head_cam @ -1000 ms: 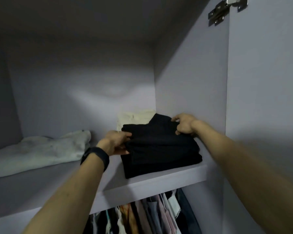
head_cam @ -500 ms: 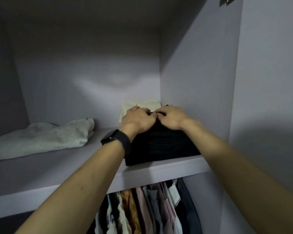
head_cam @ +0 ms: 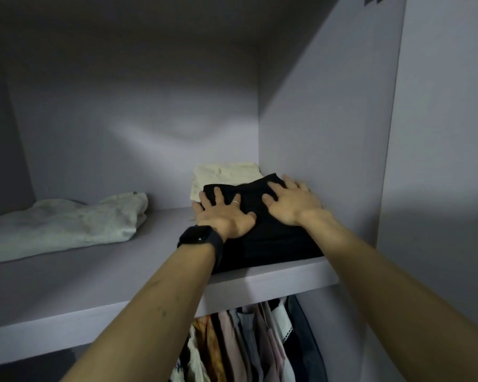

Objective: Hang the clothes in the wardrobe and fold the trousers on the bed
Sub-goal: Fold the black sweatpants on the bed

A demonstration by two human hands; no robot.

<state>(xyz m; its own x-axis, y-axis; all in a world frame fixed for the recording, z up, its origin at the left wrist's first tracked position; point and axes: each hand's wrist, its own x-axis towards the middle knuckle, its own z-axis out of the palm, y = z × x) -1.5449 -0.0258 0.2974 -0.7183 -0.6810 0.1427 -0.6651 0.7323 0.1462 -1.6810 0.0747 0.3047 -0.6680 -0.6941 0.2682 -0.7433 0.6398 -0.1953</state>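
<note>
Both hands have uncurled since half a second ago: the left hand (head_cam: 224,216) and right hand (head_cam: 293,205) now lie flat, fingers (head_cam: 276,190) spread and released, pressing on the folded black trousers (head_cam: 273,244). I see a dark, thick, squared stack at the right end of the wardrobe shelf (head_cam: 94,285), beside the side wall, in front of a cream garment (head_cam: 226,172). Its long axis runs from the shelf's front edge toward the back wall.
</note>
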